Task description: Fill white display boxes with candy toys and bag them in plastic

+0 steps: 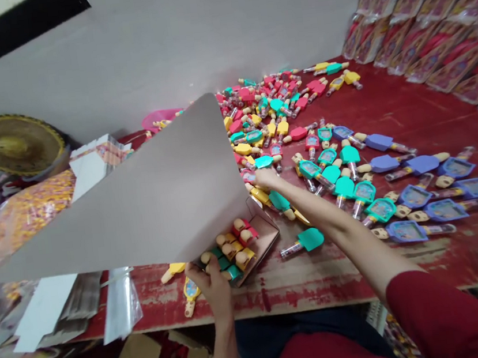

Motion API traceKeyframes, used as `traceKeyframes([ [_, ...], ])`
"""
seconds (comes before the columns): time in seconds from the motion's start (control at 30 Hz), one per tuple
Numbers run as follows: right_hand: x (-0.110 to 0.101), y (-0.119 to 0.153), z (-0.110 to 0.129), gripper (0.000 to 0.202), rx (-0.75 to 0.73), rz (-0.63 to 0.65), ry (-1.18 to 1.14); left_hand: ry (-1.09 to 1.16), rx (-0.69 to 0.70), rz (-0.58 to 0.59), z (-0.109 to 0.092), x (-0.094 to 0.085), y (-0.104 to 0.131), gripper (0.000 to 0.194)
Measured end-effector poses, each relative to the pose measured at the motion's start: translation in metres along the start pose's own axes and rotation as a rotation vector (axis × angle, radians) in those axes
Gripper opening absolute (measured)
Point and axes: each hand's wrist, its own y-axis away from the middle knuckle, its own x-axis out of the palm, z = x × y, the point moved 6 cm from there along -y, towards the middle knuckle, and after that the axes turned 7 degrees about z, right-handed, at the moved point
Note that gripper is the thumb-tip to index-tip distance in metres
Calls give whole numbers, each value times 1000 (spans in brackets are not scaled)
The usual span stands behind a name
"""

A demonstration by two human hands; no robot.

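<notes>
An open cardboard box (267,236) sits in front of me with its large grey lid (150,201) raised. Inside stand small shovel-shaped plastic toys with round beige heads (243,257), in red, yellow and green. At the box's near left end, my left hand (214,286) has its fingers curled over the edge, against the green toys. My right hand (267,179) reaches past the box into the loose toys, beside a pink toy (248,176) and a yellow one (260,195). Its fingers are curled, and what they hold is hidden.
A heap of mixed toys (273,105) covers the back of the red table (386,103). Purple toys (422,165) lie at right. Wrapped packages (443,32) are stacked far right. White cartons (97,158), a plastic bag (42,209) and clear sleeves (121,304) are at left.
</notes>
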Motion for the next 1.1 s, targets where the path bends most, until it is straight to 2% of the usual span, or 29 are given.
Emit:
traceKeyframes([
  [0.1,31,0,-27,27,22,-1,-90,9,-22,15,4,1,0,35],
  [0.2,45,25,-76,36,32,-22,-156,21,-1,14,3,2,1,35],
  [0.27,38,44,-109,41,17,-45,-225,31,20,16,1,3,2,35],
  [0.33,21,60,-134,37,-11,-137,-335,35,35,30,-1,5,2,34],
  [0.43,-6,78,-150,27,-109,-327,-398,42,56,36,-1,7,1,34],
  [0.53,-21,104,-133,28,-313,-427,-219,45,38,36,3,8,1,39],
  [0.63,-27,158,-103,28,-543,-494,-18,57,9,46,6,8,2,42],
  [0.73,-21,221,-76,35,-719,-437,101,58,21,60,2,9,3,42],
  [0.8,-7,251,-58,44,-818,-347,167,37,29,54,-2,9,3,40],
  [0.87,14,265,-38,50,-937,-278,252,24,32,39,-4,9,3,39],
  [0.97,44,262,-12,47,-1093,-234,386,33,35,45,-5,8,4,39],
  [1.1,63,256,4,46,-1189,-140,501,31,20,83,-4,9,5,41],
])
